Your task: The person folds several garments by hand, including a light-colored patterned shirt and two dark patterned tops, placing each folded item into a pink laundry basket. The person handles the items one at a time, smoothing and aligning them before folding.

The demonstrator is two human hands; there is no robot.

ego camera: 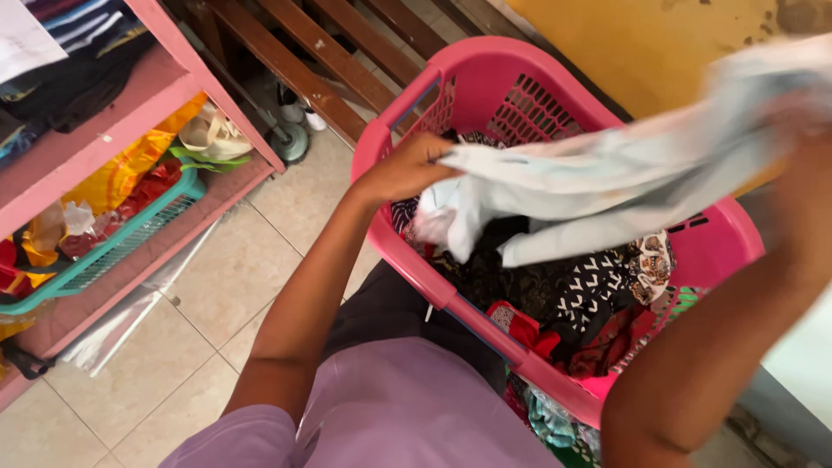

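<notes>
Home laundry corner. Pink laundry basket [555, 95] at 1 o'clock, full of mixed clothes. Pink shelf [130, 104] at 10 o'clock holds folded clothes and a teal basket [113, 251]. Tiled floor [234, 269] at 8 o'clock.

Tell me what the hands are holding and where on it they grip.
Both hold one pale light-blue garment above the pink laundry basket. The left hand pinches its lower end; the right hand, blurred, grips the upper end.

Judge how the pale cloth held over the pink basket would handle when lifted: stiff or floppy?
Probably floppy: the pale cloth sags and folds between the left hand and the right hand. Likely light, since it hangs stretched above the pink laundry basket without visible strain.
</notes>
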